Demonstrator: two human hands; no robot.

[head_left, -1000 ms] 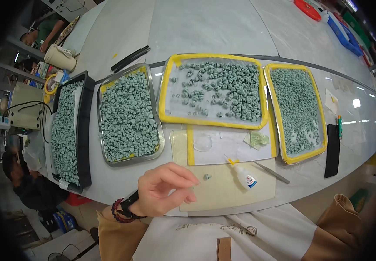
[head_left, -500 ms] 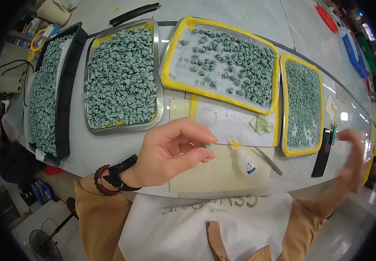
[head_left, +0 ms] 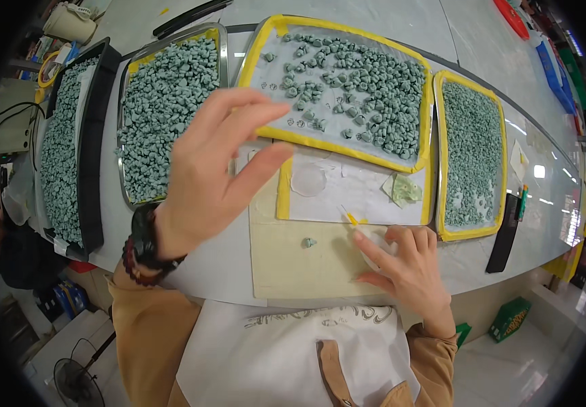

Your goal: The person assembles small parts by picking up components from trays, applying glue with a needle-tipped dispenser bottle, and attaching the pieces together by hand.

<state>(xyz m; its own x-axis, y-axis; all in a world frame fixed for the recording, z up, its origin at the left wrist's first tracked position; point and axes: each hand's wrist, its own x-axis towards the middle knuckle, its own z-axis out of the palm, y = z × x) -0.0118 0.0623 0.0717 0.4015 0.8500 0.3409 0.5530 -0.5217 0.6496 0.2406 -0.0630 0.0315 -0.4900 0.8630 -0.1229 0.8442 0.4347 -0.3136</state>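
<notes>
On the cream mat (head_left: 279, 268) lies one small grey-green piece (head_left: 310, 242), apart from both hands. My left hand (head_left: 221, 159) is raised over the steel tray and the near left corner of the wide yellow-edged tray, thumb and fingers apart, holding nothing. At the mat's right side my right hand (head_left: 408, 264) has its thumb and fingers around a small white squeeze bottle (head_left: 372, 247), which stays on the mat. Its thin tip with a yellow collar (head_left: 353, 218) points away from me; the hand hides much of the body.
Grey-green pieces fill a black bin (head_left: 93, 149), a steel tray (head_left: 224, 57) and a narrow yellow-edged tray (head_left: 505, 156). More lie scattered in the wide yellow-edged tray (head_left: 347, 148). A crumpled green wrapper (head_left: 403, 190) rests on a white board (head_left: 333, 207). A black strip (head_left: 506, 234) lies at right.
My left hand has let go of the small piece, now on the mat, and moved up and left, opening. My right hand came in from the far right to the squeeze bottle.
</notes>
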